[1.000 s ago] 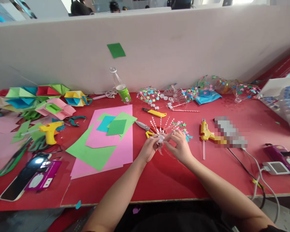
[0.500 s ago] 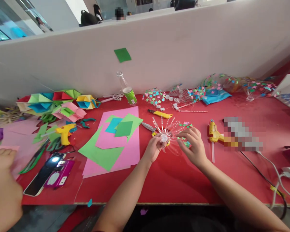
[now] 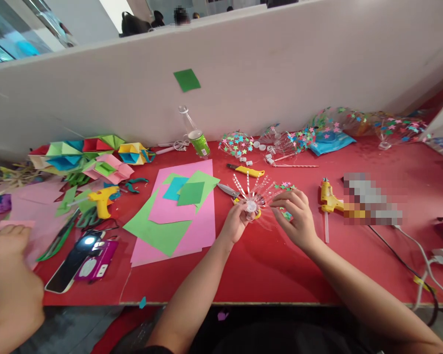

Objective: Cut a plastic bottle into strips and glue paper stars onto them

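Note:
My left hand (image 3: 237, 221) is closed on the neck end of a clear plastic bottle top (image 3: 251, 205) cut into thin strips. The strips fan outward, several with white stripes. My right hand (image 3: 295, 214) is beside the strips on the right, thumb and fingers apart; whether a fingertip touches a clear strip is hard to see. Scissors (image 3: 228, 191) lie partly hidden behind the bottle top. Small coloured paper stars (image 3: 285, 186) lie partly behind my right hand. A yellow utility knife (image 3: 249, 171) rests farther back.
Stacked coloured paper (image 3: 158, 241) lies left. Yellow glue guns (image 3: 329, 200) (image 3: 103, 200) lie on both sides. A glass-like bottle (image 3: 198, 141) and star-covered clear pieces (image 3: 236, 143) line the wall. A phone (image 3: 68, 268) and another person's hand (image 3: 9, 246) are at far left.
My right hand has moved off the bottle's neck to the right of the strips. My left hand still holds the bottle top. The camera view has shifted left, showing another person's hand.

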